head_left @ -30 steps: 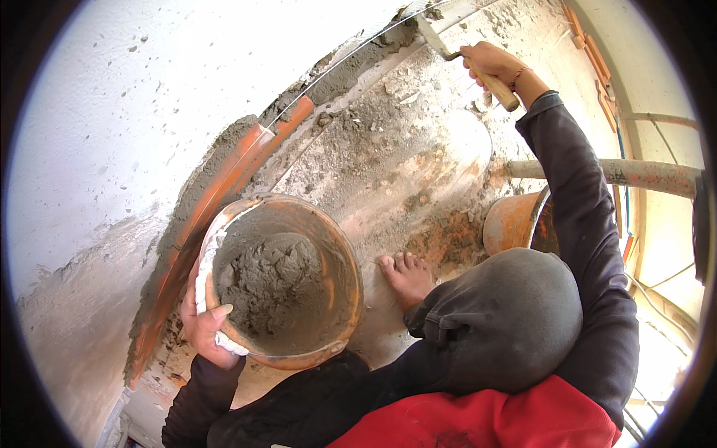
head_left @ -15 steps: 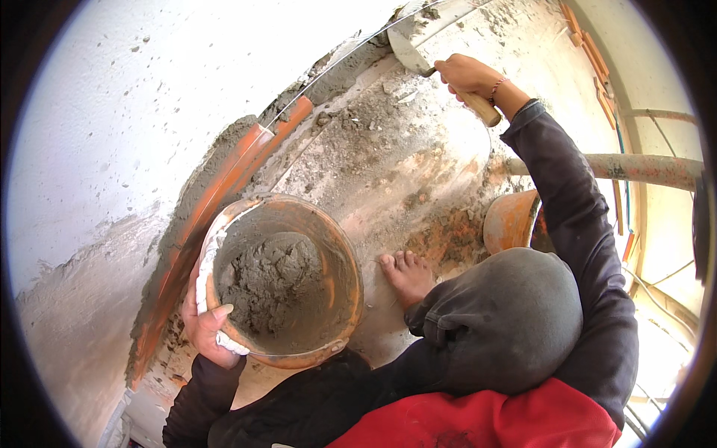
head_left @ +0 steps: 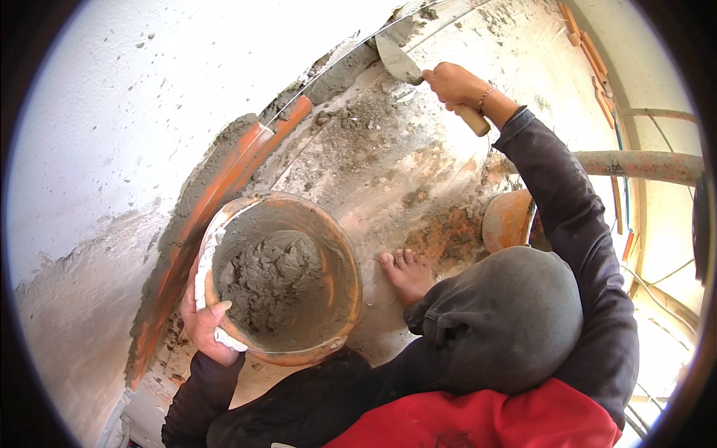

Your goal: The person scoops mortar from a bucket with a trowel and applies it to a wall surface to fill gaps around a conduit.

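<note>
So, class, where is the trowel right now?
In the head view, the trowel is near the top, slightly right of centre, held in the right hand, its blade at the grey mortar along the white wall.

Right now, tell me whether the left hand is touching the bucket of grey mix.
Touching: the head view shows the left hand holding the bucket by its rim, thumb hooked over the edge.

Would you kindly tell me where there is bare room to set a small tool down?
The widest patch, though gritty, is floor bordered by the trowel, the foot and the bucket; a narrower gap lies between foot and bucket. It is crowded along the wall, where orange strips run and the left hand grips the bucket's rim.
</note>
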A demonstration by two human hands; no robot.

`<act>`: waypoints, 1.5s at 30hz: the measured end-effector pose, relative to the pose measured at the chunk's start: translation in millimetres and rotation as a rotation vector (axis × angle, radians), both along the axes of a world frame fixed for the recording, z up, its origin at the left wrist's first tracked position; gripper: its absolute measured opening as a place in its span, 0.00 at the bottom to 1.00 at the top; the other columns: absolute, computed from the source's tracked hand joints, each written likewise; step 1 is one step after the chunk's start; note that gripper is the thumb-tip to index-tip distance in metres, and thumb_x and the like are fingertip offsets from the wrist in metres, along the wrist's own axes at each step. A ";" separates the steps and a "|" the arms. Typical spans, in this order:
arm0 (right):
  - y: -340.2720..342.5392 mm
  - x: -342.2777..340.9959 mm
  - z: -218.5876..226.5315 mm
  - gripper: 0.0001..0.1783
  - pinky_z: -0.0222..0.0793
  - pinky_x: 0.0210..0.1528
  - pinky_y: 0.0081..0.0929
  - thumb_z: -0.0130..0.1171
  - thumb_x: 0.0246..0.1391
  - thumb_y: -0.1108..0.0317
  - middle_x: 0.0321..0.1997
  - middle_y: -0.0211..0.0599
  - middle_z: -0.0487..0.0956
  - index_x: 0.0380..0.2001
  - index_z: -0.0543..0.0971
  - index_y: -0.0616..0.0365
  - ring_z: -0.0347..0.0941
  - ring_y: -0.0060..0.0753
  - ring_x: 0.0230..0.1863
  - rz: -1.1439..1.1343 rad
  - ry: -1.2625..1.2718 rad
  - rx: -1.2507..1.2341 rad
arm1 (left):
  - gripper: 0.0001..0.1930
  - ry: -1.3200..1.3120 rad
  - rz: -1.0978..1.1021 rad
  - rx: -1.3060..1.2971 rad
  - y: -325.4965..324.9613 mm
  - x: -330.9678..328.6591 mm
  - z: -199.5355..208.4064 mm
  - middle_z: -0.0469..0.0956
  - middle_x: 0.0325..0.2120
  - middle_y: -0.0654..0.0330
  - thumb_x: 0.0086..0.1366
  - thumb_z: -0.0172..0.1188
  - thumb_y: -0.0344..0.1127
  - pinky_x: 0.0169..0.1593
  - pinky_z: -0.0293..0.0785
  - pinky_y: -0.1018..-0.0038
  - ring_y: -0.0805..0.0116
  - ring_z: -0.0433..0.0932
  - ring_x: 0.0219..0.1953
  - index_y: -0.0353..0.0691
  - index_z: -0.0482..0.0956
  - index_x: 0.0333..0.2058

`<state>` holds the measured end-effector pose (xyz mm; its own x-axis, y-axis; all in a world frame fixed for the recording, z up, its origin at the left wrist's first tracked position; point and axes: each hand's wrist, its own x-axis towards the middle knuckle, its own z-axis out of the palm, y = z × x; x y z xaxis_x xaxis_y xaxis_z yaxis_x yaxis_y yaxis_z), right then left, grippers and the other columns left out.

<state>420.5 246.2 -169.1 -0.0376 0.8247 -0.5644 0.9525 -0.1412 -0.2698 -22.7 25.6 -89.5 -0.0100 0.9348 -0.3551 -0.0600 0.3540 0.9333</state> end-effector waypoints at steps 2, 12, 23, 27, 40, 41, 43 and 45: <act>-7.5 -9.8 3.2 0.21 0.75 0.25 0.42 0.36 0.65 0.65 0.23 0.47 0.76 0.31 0.73 0.72 0.78 0.39 0.22 -0.135 0.092 -0.067 | 0.36 0.010 0.007 -0.016 1.4 0.6 1.5 0.69 0.55 0.45 0.52 0.48 0.40 0.61 0.63 0.66 0.57 0.71 0.56 0.25 0.61 0.59; -11.3 -13.5 -33.5 0.18 0.69 0.20 0.24 0.32 0.67 0.56 0.21 0.28 0.69 0.32 0.66 0.55 0.66 0.24 0.19 -1.247 1.318 -0.198 | 0.35 0.000 0.050 0.031 -0.9 -0.6 -6.1 0.70 0.53 0.44 0.52 0.48 0.41 0.59 0.64 0.67 0.57 0.72 0.54 0.23 0.64 0.57; 5.1 -81.4 -55.4 0.17 0.69 0.21 0.29 0.34 0.67 0.55 0.21 0.29 0.68 0.30 0.65 0.54 0.65 0.26 0.20 -1.412 1.385 -0.097 | 0.34 0.027 0.118 0.038 -10.7 -9.8 -11.8 0.70 0.54 0.44 0.52 0.48 0.38 0.60 0.64 0.66 0.57 0.70 0.56 0.23 0.64 0.57; -8.3 -80.9 -43.0 0.17 0.69 0.22 0.31 0.36 0.67 0.55 0.21 0.31 0.69 0.30 0.66 0.54 0.65 0.28 0.19 -1.346 1.292 -0.019 | 0.37 -0.053 0.086 0.008 -5.8 -1.5 -3.0 0.69 0.56 0.45 0.49 0.51 0.38 0.62 0.62 0.67 0.57 0.69 0.57 0.24 0.63 0.59; -27.7 -10.3 -7.5 0.19 0.70 0.19 0.32 0.43 0.61 0.58 0.23 0.36 0.71 0.33 0.71 0.67 0.70 0.30 0.20 -0.591 0.500 -0.119 | 0.41 -0.083 0.086 -0.011 -2.8 0.3 -2.0 0.67 0.57 0.44 0.44 0.53 0.38 0.64 0.58 0.67 0.57 0.67 0.59 0.23 0.61 0.60; -27.1 -18.1 -7.0 0.20 0.70 0.19 0.33 0.43 0.61 0.58 0.23 0.37 0.71 0.33 0.71 0.68 0.70 0.30 0.20 -0.560 0.512 -0.129 | 0.43 -0.118 0.103 -0.034 -2.8 -1.1 -2.3 0.66 0.58 0.44 0.42 0.54 0.36 0.66 0.57 0.67 0.56 0.66 0.61 0.23 0.60 0.61; -27.4 -31.3 -0.6 0.21 0.70 0.19 0.33 0.42 0.62 0.58 0.23 0.40 0.72 0.31 0.71 0.70 0.70 0.32 0.19 -0.504 0.427 -0.130 | 0.43 -0.096 0.104 -0.028 -4.1 -2.6 -2.2 0.66 0.58 0.44 0.42 0.54 0.36 0.66 0.56 0.67 0.56 0.66 0.61 0.23 0.60 0.61; -28.4 -38.0 4.1 0.22 0.71 0.19 0.33 0.42 0.63 0.58 0.23 0.40 0.72 0.30 0.71 0.71 0.71 0.32 0.18 -0.433 0.389 -0.154 | 0.42 -0.099 0.103 -0.023 -4.7 -2.8 -1.8 0.66 0.58 0.44 0.42 0.54 0.35 0.66 0.57 0.67 0.56 0.66 0.61 0.23 0.60 0.60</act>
<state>382.5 217.9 -165.0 0.0555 0.7214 -0.6903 0.6350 -0.5590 -0.5332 -25.5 21.0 -91.4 -0.0692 0.9221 -0.3808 -0.1883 0.3627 0.9127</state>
